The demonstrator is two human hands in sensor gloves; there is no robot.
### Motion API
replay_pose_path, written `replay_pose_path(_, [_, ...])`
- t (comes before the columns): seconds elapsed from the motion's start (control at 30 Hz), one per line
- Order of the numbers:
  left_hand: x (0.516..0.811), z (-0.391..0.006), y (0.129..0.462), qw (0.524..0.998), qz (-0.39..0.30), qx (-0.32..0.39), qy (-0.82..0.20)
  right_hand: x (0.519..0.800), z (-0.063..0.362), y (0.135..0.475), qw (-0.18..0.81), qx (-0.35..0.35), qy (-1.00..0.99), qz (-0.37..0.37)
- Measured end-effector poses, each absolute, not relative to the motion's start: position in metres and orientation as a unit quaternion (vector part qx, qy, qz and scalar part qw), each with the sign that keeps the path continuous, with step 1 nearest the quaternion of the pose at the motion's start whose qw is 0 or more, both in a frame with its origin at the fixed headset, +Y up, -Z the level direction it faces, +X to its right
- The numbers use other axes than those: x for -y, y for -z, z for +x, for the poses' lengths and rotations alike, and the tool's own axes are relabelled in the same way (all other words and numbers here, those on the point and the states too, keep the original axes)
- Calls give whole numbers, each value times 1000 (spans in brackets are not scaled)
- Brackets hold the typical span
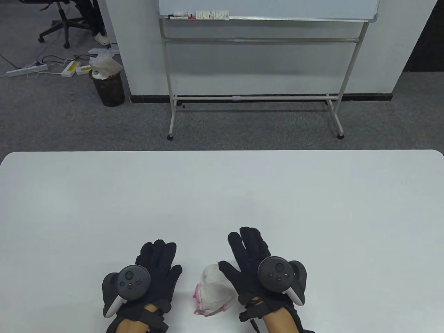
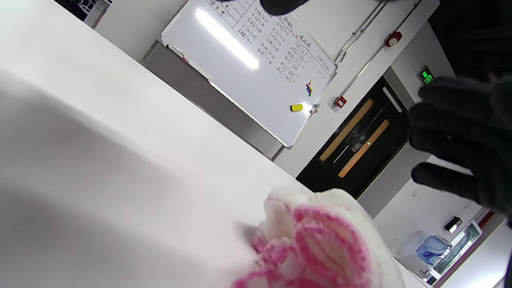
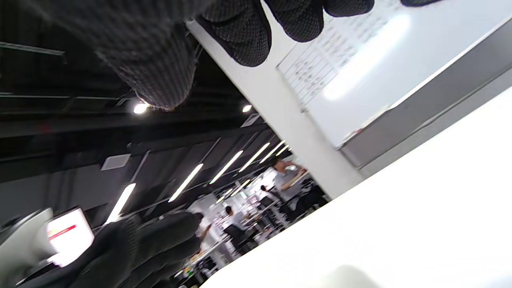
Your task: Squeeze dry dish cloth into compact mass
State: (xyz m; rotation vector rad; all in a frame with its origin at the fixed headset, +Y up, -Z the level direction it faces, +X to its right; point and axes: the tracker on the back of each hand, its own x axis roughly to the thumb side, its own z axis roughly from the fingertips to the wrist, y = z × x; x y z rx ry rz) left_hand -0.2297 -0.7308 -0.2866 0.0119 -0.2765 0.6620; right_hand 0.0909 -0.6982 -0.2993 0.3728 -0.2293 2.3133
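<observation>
On my table view, the dish cloth (image 1: 212, 291) sits bunched up on the white table (image 1: 222, 194) near the front edge, between my two hands — a white lump with a pink fringe along its near and left sides. My right hand (image 1: 255, 263) is flat and spread, fingers extended and pointing away from me, gripping nothing; its thumb lies against the cloth's right side, though I can't tell for sure if it actually touches. My left hand (image 1: 156, 269) is also open, fingers stretched out together, holding nothing, and sits just beside the cloth with a strip of bare table between them. From the left wrist view the cloth (image 2: 320, 244) shows up close, pink edging folded in on itself, with the right hand (image 2: 464, 140) hanging open beyond it. The right wrist view shows gloved fingertips (image 3: 248, 36) spread at the top — and a whiteboard (image 3: 384, 64) behind the table.
</observation>
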Motion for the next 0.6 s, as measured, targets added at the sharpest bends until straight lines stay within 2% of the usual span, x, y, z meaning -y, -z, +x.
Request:
replay_pose_path(0.27, [731, -229, 288, 935, 6, 133, -329, 729, 130, 315, 405, 62, -911, 52])
replay_pose_path(0.43, [732, -229, 287, 936, 9, 122, -331, 739, 135, 319, 416, 44, -907, 42])
replay_pose_path(0.6, [735, -227, 288, 940, -15, 120, -318, 737, 129, 318, 414, 35, -908, 56])
